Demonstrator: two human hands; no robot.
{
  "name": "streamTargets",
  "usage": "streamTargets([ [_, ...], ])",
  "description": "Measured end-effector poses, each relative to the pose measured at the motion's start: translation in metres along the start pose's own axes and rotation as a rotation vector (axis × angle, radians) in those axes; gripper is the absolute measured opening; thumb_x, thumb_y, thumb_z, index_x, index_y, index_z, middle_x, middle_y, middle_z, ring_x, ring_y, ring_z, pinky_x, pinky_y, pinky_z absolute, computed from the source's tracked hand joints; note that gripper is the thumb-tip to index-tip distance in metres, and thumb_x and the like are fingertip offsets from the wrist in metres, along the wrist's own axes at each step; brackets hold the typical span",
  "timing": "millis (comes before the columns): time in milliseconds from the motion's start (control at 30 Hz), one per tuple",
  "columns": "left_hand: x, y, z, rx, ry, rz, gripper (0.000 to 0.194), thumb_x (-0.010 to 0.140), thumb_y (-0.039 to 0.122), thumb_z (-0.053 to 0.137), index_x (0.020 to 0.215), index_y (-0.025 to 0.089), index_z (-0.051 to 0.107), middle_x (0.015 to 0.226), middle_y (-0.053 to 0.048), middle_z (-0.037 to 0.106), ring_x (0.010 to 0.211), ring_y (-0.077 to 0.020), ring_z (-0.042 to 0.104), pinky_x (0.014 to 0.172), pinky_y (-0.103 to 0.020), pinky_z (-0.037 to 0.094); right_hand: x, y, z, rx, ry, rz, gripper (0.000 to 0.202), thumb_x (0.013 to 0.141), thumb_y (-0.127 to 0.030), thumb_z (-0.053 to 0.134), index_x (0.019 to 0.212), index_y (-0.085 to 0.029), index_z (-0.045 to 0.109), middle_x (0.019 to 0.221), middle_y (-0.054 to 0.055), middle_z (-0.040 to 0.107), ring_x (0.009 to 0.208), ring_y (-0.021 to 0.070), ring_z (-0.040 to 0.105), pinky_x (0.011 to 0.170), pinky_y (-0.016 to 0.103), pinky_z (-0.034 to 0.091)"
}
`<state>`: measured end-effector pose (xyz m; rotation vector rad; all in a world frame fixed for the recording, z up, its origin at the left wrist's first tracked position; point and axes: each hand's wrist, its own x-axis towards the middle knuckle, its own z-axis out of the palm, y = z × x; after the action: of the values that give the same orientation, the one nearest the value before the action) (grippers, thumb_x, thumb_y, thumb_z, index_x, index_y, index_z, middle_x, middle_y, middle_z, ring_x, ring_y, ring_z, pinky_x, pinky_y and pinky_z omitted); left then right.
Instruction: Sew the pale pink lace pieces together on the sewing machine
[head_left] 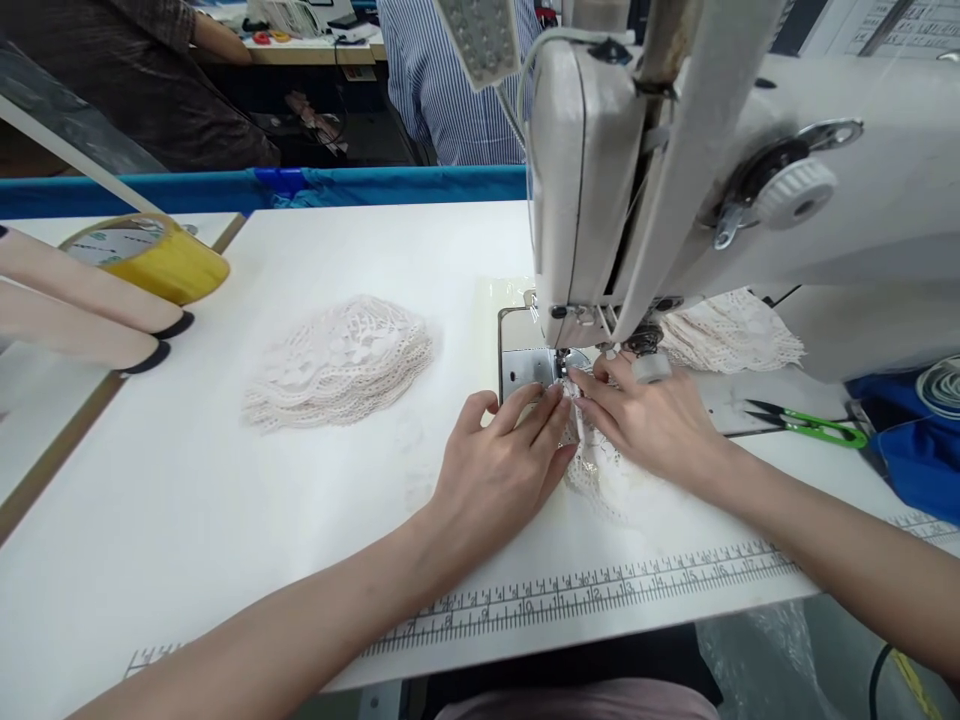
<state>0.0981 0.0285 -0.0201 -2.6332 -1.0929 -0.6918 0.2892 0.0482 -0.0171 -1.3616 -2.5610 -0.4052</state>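
Note:
A piece of white lace (589, 460) lies under the needle area of the sewing machine (562, 200). My left hand (506, 450) presses on its left side, fingers together and tips close to the presser foot (561, 362). From the right, my right hand (649, 405) pinches the lace beside the foot. Part of the lace is hidden beneath both hands. To the left rests a stack of lace pieces (341, 365). Behind my right hand, under the machine arm, sits another pile of lace (735, 332).
Green-handled thread snips (814, 425) lie right of my right hand, near blue fabric (922, 440). A yellow tape roll (150, 255) stands at the far left beside two padded rods (90, 310). A ruler strip (600, 590) runs along the front edge. Two people are beyond the table.

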Motion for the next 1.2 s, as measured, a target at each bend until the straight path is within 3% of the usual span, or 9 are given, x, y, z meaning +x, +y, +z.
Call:
streamTargets([
  [600, 0.001, -0.002, 0.003, 0.096, -0.011, -0.002, 0.027, 0.095, 0.027, 0.049, 0.115, 0.016, 0.062, 0.118, -0.008, 0.067, 0.113, -0.0209, 0.058, 0.081, -0.039, 0.038, -0.001, 0.001, 0.003, -0.111, 0.043, -0.032, 0.035, 0.098, -0.03, 0.039, 0.118, -0.017, 0.065, 0.098, 0.012, 0.068, 0.096, 0.0253, 0.058, 0.074, 0.036, 0.037],
  [867, 0.002, -0.001, 0.001, 0.087, -0.057, -0.04, 0.029, 0.096, 0.03, 0.047, 0.118, 0.018, 0.061, 0.121, -0.006, 0.066, 0.114, -0.0206, 0.056, 0.082, -0.039, 0.039, -0.001, 0.011, 0.004, -0.146, 0.04, -0.031, 0.031, 0.096, -0.024, 0.044, 0.119, -0.019, 0.064, 0.1, 0.012, 0.068, 0.084, 0.0225, 0.06, 0.073, 0.035, 0.037],
  [967, 0.002, -0.002, 0.0, 0.081, -0.063, -0.043, 0.029, 0.095, 0.027, 0.048, 0.119, 0.018, 0.061, 0.121, -0.005, 0.066, 0.11, -0.0215, 0.057, 0.081, -0.039, 0.04, -0.003, 0.014, 0.0, -0.073, 0.143, -0.089, 0.025, 0.093, -0.02, 0.049, 0.106, -0.019, 0.07, 0.086, 0.006, 0.07, 0.073, 0.0181, 0.059, 0.068, 0.032, 0.037],
  [1033, 0.003, -0.004, -0.002, 0.039, -0.081, -0.036, 0.028, 0.093, 0.025, 0.05, 0.118, 0.018, 0.061, 0.117, -0.005, 0.067, 0.107, -0.0219, 0.058, 0.079, -0.039, 0.04, -0.006, 0.013, -0.004, 0.057, 0.182, -0.119, 0.021, 0.092, -0.026, 0.053, 0.101, -0.019, 0.071, 0.082, 0.003, 0.07, 0.07, 0.0165, 0.059, 0.066, 0.031, 0.037],
  [1133, 0.005, -0.009, -0.004, -0.075, -0.133, -0.047, 0.03, 0.091, 0.027, 0.052, 0.117, 0.016, 0.061, 0.115, -0.006, 0.066, 0.105, -0.0221, 0.057, 0.08, -0.038, 0.041, -0.009, 0.009, -0.01, 0.251, 0.078, -0.113, 0.036, 0.086, -0.045, 0.059, 0.105, -0.016, 0.068, 0.094, 0.006, 0.07, 0.076, 0.0182, 0.061, 0.066, 0.031, 0.04],
  [1200, 0.008, -0.012, -0.004, -0.141, -0.185, -0.072, 0.032, 0.089, 0.029, 0.053, 0.118, 0.016, 0.06, 0.117, -0.006, 0.064, 0.106, -0.0226, 0.055, 0.083, -0.038, 0.04, -0.01, 0.007, -0.011, 0.313, 0.014, -0.086, 0.028, 0.09, -0.039, 0.055, 0.102, -0.017, 0.067, 0.096, 0.006, 0.069, 0.077, 0.0177, 0.061, 0.066, 0.03, 0.04],
])
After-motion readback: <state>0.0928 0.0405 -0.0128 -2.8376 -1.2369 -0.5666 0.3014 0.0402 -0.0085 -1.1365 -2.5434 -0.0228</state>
